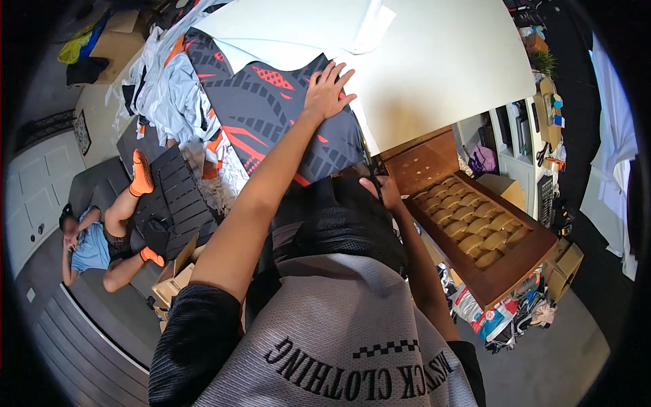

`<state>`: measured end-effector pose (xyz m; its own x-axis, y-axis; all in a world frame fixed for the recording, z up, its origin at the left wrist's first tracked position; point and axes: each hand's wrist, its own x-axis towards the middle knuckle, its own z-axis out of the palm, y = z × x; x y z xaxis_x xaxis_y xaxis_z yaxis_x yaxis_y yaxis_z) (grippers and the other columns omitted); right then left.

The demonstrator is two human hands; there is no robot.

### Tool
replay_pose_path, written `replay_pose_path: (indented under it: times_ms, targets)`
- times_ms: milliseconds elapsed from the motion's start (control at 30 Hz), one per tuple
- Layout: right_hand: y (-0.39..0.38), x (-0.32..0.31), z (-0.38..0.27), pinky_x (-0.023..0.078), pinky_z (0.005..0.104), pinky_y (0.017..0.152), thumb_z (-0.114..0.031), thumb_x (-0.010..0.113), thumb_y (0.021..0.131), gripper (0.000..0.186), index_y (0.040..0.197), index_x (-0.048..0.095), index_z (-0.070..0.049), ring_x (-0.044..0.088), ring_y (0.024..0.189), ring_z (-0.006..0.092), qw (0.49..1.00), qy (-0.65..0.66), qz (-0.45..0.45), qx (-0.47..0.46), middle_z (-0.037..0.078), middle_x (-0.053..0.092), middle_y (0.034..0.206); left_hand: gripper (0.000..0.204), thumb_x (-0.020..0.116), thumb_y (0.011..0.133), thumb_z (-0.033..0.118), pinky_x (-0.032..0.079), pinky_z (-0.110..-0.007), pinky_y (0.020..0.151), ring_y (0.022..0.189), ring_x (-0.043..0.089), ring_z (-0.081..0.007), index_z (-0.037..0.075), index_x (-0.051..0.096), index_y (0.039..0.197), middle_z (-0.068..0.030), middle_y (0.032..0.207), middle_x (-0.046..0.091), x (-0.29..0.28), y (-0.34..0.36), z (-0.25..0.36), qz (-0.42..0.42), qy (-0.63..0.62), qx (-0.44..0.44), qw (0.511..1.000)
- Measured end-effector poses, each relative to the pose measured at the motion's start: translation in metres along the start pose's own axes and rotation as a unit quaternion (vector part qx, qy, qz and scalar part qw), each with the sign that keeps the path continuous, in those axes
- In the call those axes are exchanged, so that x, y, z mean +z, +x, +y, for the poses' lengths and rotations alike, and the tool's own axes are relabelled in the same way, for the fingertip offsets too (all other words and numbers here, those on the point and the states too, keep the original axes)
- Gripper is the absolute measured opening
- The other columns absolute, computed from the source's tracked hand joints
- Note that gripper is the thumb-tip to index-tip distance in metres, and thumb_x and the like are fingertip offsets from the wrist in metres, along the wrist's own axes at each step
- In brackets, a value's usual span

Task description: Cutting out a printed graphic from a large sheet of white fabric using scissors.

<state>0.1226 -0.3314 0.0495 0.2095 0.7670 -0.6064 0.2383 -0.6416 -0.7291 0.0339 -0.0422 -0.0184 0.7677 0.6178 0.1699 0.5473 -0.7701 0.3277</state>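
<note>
A lived-in room surrounds the work: a white panelled door [44, 186] at far left, a grey sofa [102, 178] where another person [90, 247] in a blue top and orange socks reclines, and a white shelf unit [507, 139] to the right. A broad cream worktop [447, 74] fills the upper middle, its bare right part running out to a rounded right corner.

The dark grey fabric [271, 112] with red and black markings lies over the left part of the worktop, reaching down to the near edge, close to the wearer's waist. A pale sheet [288, 34] covers the far end of the fabric. Off its left edge, a loose heap of white, grey and orange cloth [166, 88] spills downward.

The left hand [330, 91] is palm down on the fabric beside the sheet's near edge, fingers apart and grasping nothing. The right hand [384, 192] is down by the wearer's waist, near the worktop's near edge; its fingers are partly hidden, so I cannot tell whether they are together or closed on something. Just right of it stands a brown wooden chair [485, 239] with a woven seat, with plastic packages [485, 315] heaped below.
</note>
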Motion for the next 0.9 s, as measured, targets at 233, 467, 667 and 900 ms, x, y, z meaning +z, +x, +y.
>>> replay_pose_path:
  times_ms: [233, 467, 667, 900]
  targets:
    - [0.002, 0.0, 0.005, 0.038, 0.0285, 0.052, -0.034, 0.064, 0.091, 0.045, 0.064, 0.054, 0.0, 0.042, 0.055, 0.0113, 0.999, -0.025, 0.008, -0.031, 0.0, 0.048, 0.059, 0.063, 0.046, 0.093, 0.057, 0.026, -0.045, 0.106, 0.141, 0.028, -0.0224, 0.023, 0.04, 0.145, -0.0016, 0.15, 0.034, -0.001, 0.002, 0.0, 0.022, 0.002, 0.006, 1.0]
    - [0.001, 0.003, 0.003, 0.038, 0.0326, 0.05, -0.038, 0.066, 0.088, 0.048, 0.065, 0.055, 0.003, 0.04, 0.051, 0.0151, 0.998, 0.016, 0.026, -0.05, 0.004, 0.048, 0.055, 0.063, 0.046, 0.092, 0.057, 0.026, -0.045, 0.106, 0.14, 0.028, -0.0226, 0.022, 0.041, 0.145, -0.0016, 0.15, 0.034, 0.0, 0.0, -0.001, 0.025, -0.006, 0.008, 1.0]
    - [0.003, -0.003, 0.0, 0.037, 0.03, 0.051, -0.037, 0.063, 0.091, 0.048, 0.063, 0.051, 0.0, 0.04, 0.054, 0.0121, 0.997, -0.063, -0.008, -0.04, 0.0, 0.045, 0.059, 0.064, 0.047, 0.092, 0.057, 0.027, -0.044, 0.105, 0.14, 0.028, -0.0236, 0.022, 0.04, 0.145, -0.0033, 0.151, 0.034, 0.0, 0.003, -0.004, -0.028, 0.005, 0.002, 1.0]
    - [0.001, -0.004, -0.018, 0.036, 0.0291, 0.051, -0.037, 0.062, 0.092, 0.047, 0.062, 0.052, -0.002, 0.039, 0.053, 0.0127, 0.999, 0.012, 0.015, -0.04, 0.0, 0.044, 0.057, 0.068, 0.05, 0.091, 0.057, 0.025, -0.045, 0.111, 0.142, 0.026, -0.0247, 0.021, 0.036, 0.148, -0.0057, 0.153, 0.03, -0.003, 0.013, -0.019, -0.025, -0.05, 0.033, 0.998]
